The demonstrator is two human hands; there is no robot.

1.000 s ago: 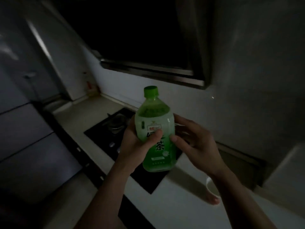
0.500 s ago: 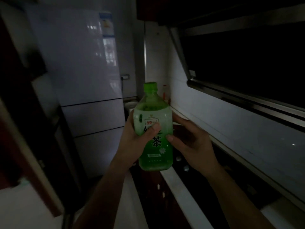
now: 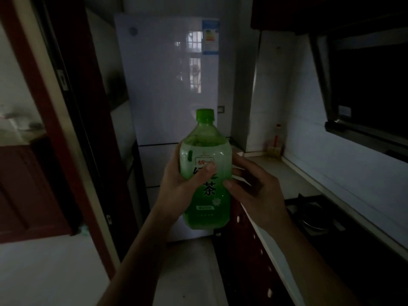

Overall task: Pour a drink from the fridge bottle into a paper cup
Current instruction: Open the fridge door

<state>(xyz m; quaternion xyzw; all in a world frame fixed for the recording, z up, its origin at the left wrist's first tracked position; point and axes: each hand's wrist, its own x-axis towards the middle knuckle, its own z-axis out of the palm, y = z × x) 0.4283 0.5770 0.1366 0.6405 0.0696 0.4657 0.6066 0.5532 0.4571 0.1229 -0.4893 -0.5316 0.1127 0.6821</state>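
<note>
Lighting: dim kitchen, detail limited.

Green bottle (image 3: 206, 204): plastic, upright, held in mid-air at chest height in front of the fridge (image 3: 163, 85). It touches no surface. Green cap (image 3: 205, 114) is on the neck. Greenish liquid fills the body up to the shoulder. The label carries large dark characters on the front.

Left hand (image 3: 176, 186): grasping the bottle from its left side. The thumb lies across the front of the label and the fingers wrap out of sight behind.

Right hand (image 3: 254, 191): grasping the bottle from its right side, at about the same height. The thumb tip presses on the label edge and the curled fingers reach round the back.

Fridge: white, glossy, doors closed, with a blue sticker (image 3: 210, 37) at the upper right of the top door. A window reflection shows on the door.

Right of the fridge: pale surface (image 3: 291, 175) along the wall, with a small bottle (image 3: 276, 140) standing in the far corner. Gas stove (image 3: 309, 217) is set into the surface nearer the person. Dark range hood (image 3: 364, 96) hangs above it.

Left edge: reddish door frame (image 3: 39, 89).
</note>
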